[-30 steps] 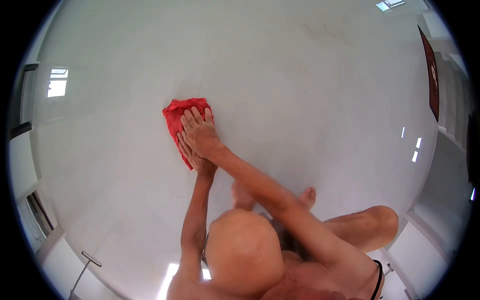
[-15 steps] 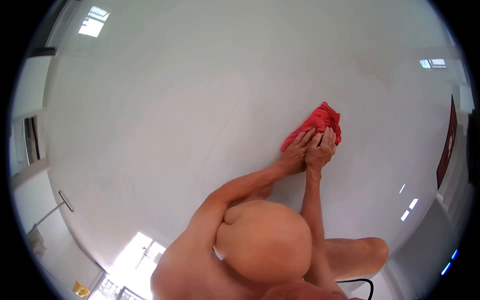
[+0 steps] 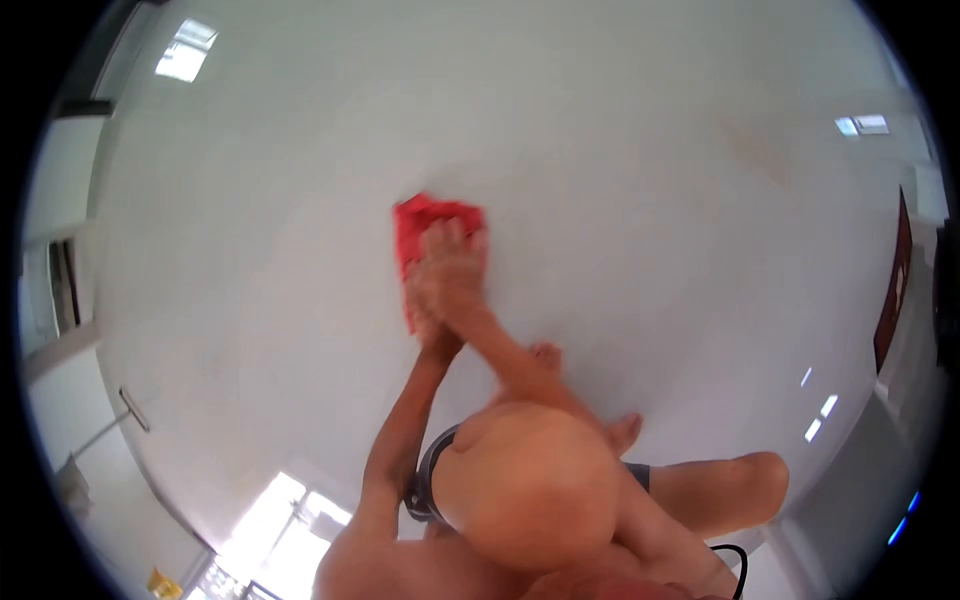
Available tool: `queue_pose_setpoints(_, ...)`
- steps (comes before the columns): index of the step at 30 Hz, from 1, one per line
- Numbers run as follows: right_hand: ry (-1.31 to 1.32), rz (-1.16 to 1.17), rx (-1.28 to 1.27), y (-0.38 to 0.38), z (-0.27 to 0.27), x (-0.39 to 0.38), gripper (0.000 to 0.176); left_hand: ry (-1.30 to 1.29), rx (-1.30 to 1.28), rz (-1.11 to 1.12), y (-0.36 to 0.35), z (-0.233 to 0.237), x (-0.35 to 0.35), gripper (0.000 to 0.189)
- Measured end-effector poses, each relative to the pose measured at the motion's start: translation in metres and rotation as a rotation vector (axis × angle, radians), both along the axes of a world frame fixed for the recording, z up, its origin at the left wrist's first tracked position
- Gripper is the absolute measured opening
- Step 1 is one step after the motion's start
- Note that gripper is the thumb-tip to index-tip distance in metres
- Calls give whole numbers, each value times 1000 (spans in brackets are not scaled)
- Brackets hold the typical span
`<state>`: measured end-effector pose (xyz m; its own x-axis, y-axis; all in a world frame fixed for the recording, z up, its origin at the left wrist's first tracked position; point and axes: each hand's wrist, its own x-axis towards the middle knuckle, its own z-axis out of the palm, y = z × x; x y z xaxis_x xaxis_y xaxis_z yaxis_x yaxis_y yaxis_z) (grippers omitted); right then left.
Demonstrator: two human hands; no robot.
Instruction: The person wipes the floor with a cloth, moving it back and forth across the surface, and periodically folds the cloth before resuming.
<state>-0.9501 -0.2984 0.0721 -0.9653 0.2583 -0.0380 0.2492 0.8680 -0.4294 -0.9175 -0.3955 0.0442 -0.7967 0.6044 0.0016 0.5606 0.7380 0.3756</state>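
A crumpled red cloth (image 3: pixel 410 228) lies on the glossy pale floor (image 3: pixel 300 180), ahead of my body. My right hand (image 3: pixel 455 278) presses down on it, fingers stretched forward over the fabric and blurred by motion. Beside and partly beneath the right hand is my left hand (image 3: pixel 428 312), also on the cloth; its fingers are largely hidden. My wrists meet close together. Below them, my bare feet (image 3: pixel 625 432) and bent knee (image 3: pixel 755 485) show on the floor.
A long-handled T-shaped tool (image 3: pixel 132 408) is at the left edge. A dark red panel (image 3: pixel 893 285) stands at the far right. A faint brownish patch (image 3: pixel 755 150) marks the floor at upper right. Window light (image 3: pixel 275 530) reflects at lower left.
Both hands have swept the red cloth leftward across the floor, from right of centre to left of centre. The right forearm now slants across my front, and my feet have come into view.
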Motion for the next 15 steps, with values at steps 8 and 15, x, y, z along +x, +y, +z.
queue_pose_setpoints(8, 134, 27, 72, -26, 13, 23, 60, 105, 49, 59, -24, 30, 14, 85)
queue_pose_setpoints(15, 84, -464, 223, 120, 3, 73, 51, -116, 289, -376, 113, 31, 1, 73)
